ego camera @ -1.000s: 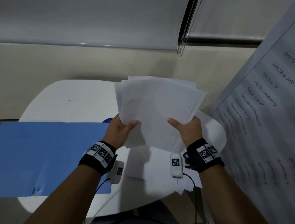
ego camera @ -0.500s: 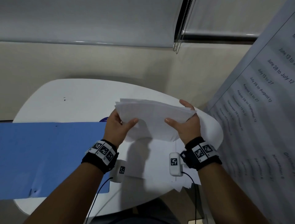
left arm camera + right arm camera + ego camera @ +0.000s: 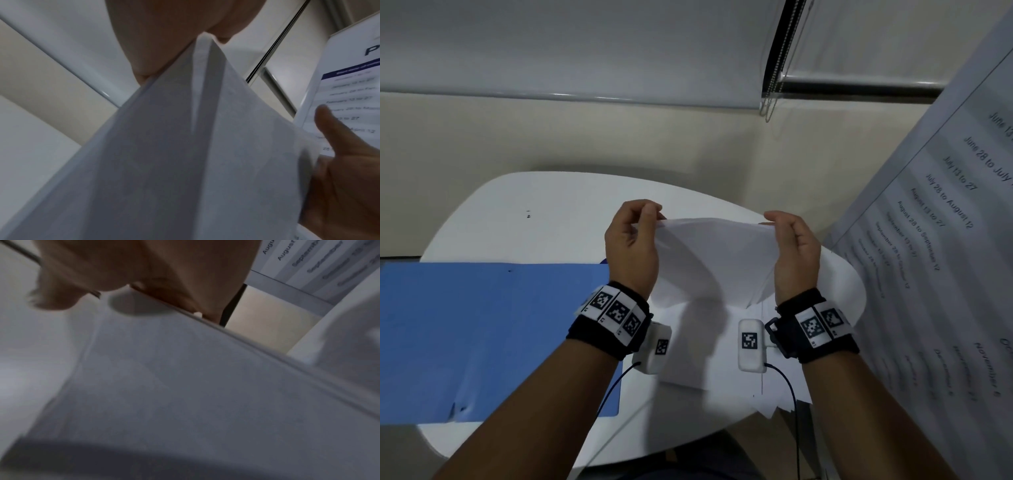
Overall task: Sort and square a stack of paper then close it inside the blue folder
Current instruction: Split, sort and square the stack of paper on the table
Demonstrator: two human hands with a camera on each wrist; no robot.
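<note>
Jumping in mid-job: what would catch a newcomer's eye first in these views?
First, the stack of paper held upright over the middle of the white table, the left hand and the right hand each with a grip on one side edge. Next, the blue folder lying open and flat at the table's left. More loose sheets lie under the stack at the table's near edge.

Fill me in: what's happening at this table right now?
A person holds a stack of white paper upright over the white table, the left hand gripping its left edge and the right hand its right edge, apparently squaring it. More loose sheets lie on the table below. The blue folder lies open on the left, with no paper visible in it.
</note>
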